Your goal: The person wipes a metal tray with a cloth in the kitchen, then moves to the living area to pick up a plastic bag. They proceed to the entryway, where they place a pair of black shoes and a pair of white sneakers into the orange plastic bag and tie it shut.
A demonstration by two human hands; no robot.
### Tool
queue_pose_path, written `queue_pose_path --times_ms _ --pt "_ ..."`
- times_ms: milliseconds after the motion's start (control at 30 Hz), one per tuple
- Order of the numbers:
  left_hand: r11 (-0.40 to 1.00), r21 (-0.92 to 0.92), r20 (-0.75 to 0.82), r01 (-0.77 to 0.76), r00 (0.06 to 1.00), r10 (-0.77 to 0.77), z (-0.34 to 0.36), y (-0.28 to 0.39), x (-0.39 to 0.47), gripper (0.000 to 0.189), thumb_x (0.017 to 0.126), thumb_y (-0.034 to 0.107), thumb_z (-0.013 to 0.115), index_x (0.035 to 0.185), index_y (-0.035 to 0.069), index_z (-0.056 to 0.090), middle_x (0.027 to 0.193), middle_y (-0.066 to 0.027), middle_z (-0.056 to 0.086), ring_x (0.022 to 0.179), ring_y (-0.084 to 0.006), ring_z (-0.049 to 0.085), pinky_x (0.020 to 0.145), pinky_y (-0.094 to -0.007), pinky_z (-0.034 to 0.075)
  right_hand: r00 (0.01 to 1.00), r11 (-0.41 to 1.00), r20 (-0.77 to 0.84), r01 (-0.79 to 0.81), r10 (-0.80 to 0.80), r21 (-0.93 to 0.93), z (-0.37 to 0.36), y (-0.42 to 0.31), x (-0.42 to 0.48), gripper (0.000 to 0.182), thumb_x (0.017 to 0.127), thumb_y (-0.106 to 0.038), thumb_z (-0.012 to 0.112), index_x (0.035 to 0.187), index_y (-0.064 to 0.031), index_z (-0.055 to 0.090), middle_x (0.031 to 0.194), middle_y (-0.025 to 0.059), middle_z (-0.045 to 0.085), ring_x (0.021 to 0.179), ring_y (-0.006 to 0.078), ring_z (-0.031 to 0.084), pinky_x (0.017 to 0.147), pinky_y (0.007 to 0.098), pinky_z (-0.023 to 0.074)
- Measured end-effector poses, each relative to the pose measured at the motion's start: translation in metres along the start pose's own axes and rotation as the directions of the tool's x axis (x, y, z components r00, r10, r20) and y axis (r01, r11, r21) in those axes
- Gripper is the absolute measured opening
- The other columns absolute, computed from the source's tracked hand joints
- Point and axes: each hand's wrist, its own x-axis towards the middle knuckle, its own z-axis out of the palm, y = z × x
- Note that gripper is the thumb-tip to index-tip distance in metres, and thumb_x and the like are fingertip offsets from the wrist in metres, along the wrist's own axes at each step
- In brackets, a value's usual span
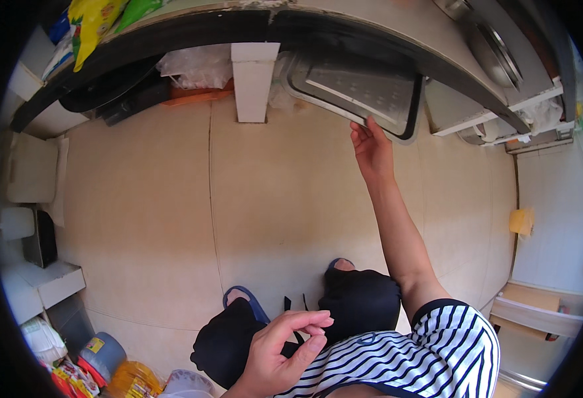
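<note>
My right hand reaches forward under the counter. Its fingers are at the lower edge of a rectangular, tray-like grey panel with rounded corners and a black border. This panel sits tilted beneath the counter's dark front edge, which hides its far side. A pale strip runs along its face. Close to my chest is my left hand, fingers curved and thumb apart from them, holding nothing.
A white tiled post supports the counter. Left of it are a clear plastic bag and an orange item. A metal basin is at upper right. An oil bottle stands at lower left.
</note>
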Motion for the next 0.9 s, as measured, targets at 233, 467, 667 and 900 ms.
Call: queue_pose_path --times_ms 233,467,667,900 --pt "0.997 0.067 0.008 0.044 0.999 -0.045 0.004 0.002 0.007 0.024 0.082 0.002 0.053 0.105 -0.004 0.053 0.094 -0.0102 0.059 0.077 -0.0115 0.055 0.07 -0.0219 0.043 1.0 0.995 -0.015 0.004 -0.006 -0.1 -0.027 -0.009 -0.016 0.006 0.079 -0.003 0.054 0.08 0.0033 0.056 0.07 0.0072 0.055 0.057 0.0189 0.054 0.053 0.0279 0.0429" --pt "0.992 0.117 -0.003 0.055 0.998 -0.056 0.015 -0.005 0.007 0.024 0.082 0.002 0.054 0.105 -0.004 0.053 0.095 -0.0134 0.059 0.083 -0.0151 0.057 0.078 -0.0267 0.044 0.979 0.994 0.202 0.015 0.008 -0.11 -0.02 -0.043 0.059 0.005 0.082 -0.004 0.055 0.083 0.0012 0.056 0.076 0.0076 0.059 0.072 0.0162 0.058 0.069 0.0239 0.0491" --pt "0.979 0.202 -0.022 0.003 1.0 0.002 0.016 0.001 0.009 0.024 0.081 0.002 0.054 0.104 -0.003 0.054 0.093 -0.0081 0.06 0.076 -0.0091 0.054 0.067 -0.0196 0.043 0.921 0.981 0.337 0.182 -0.195 0.069 -0.007 -0.045 0.143 0.014 0.081 0.003 0.054 0.093 0.0072 0.048 0.092 0.0118 0.055 0.087 0.0186 0.056 0.087 0.0285 0.0465" --pt "0.977 0.214 -0.045 0.006 0.999 0.004 0.016 0.0 0.009 0.025 0.081 0.002 0.054 0.105 -0.003 0.054 0.093 -0.0081 0.06 0.076 -0.0089 0.054 0.065 -0.0192 0.044 0.934 0.964 0.328 0.056 -0.143 0.26 0.011 -0.026 0.149 0.024 0.073 0.013 0.051 0.093 0.0 0.05 0.087 0.0101 0.055 0.087 0.0237 0.055 0.095 0.039 0.0402"
